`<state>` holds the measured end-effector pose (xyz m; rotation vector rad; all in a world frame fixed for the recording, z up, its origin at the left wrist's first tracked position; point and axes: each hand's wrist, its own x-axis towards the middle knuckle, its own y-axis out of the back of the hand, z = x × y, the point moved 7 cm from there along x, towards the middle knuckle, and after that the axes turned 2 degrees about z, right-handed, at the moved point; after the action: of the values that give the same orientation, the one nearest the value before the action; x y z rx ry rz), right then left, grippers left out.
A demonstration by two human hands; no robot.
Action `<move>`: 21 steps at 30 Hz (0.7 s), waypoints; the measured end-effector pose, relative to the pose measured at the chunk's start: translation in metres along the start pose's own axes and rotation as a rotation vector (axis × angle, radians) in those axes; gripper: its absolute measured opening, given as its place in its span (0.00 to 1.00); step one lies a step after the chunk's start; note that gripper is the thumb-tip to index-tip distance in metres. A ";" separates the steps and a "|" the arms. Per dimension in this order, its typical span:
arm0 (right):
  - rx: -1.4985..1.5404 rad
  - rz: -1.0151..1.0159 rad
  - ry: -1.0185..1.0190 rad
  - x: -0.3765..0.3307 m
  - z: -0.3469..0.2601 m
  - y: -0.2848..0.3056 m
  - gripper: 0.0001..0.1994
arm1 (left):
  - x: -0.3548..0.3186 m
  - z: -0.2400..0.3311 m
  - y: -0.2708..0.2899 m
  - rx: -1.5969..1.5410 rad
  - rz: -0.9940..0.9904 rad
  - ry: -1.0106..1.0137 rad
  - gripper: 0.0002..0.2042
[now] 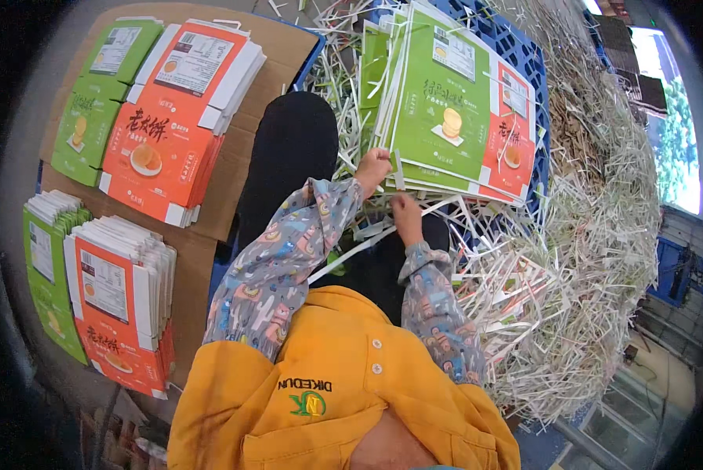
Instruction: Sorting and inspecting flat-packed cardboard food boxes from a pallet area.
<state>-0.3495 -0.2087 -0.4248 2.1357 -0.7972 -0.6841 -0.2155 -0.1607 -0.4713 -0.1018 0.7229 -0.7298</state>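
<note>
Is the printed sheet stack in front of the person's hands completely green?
No, the printed sheet stack before the left hand and right hand shows an orange section at the right of its green section.

Most of the blue crate [517, 45] is hidden by the green stack [414, 121] and the paper shreds [594, 251]. The fine print on the white label [454, 53] is too small to be read. The fingertips of the left hand [373, 171] and right hand [406, 215] are partly hidden, so how the narrow white strip [399, 168] is held cannot quite be told. The yellow shirt [320, 360] is cut off by the near edge.
</note>
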 end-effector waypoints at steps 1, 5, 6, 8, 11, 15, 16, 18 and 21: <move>0.070 0.126 -0.048 0.010 -0.009 0.011 0.10 | -0.001 0.001 0.002 -0.005 0.016 -0.017 0.16; 0.416 0.494 -0.110 0.038 -0.010 0.038 0.09 | -0.007 0.015 -0.007 -0.117 -0.026 -0.007 0.12; 0.666 0.480 -0.275 0.042 0.003 0.030 0.14 | -0.009 0.018 -0.011 -0.157 -0.057 0.006 0.12; 1.075 0.398 -0.481 0.051 0.014 0.018 0.15 | -0.012 0.025 -0.016 -0.208 -0.077 -0.009 0.12; 1.503 0.295 -0.706 0.060 0.021 -0.001 0.13 | -0.011 0.021 -0.020 -0.229 -0.111 0.008 0.11; 1.353 0.197 -0.645 0.075 0.029 -0.008 0.07 | 0.011 -0.010 0.015 0.070 0.304 -0.112 0.12; 1.340 0.173 -0.650 0.075 0.025 -0.013 0.07 | 0.015 -0.013 0.021 0.131 0.338 -0.147 0.13; 1.325 0.167 -0.654 0.076 0.026 -0.013 0.07 | 0.014 -0.010 0.016 0.191 0.357 -0.181 0.13; 1.314 0.176 -0.674 0.076 0.031 -0.015 0.06 | 0.005 -0.004 0.011 -0.025 0.334 -0.134 0.15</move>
<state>-0.3149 -0.2692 -0.4714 2.8613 -2.2359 -0.9282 -0.2092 -0.1553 -0.4807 -0.0500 0.6014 -0.3911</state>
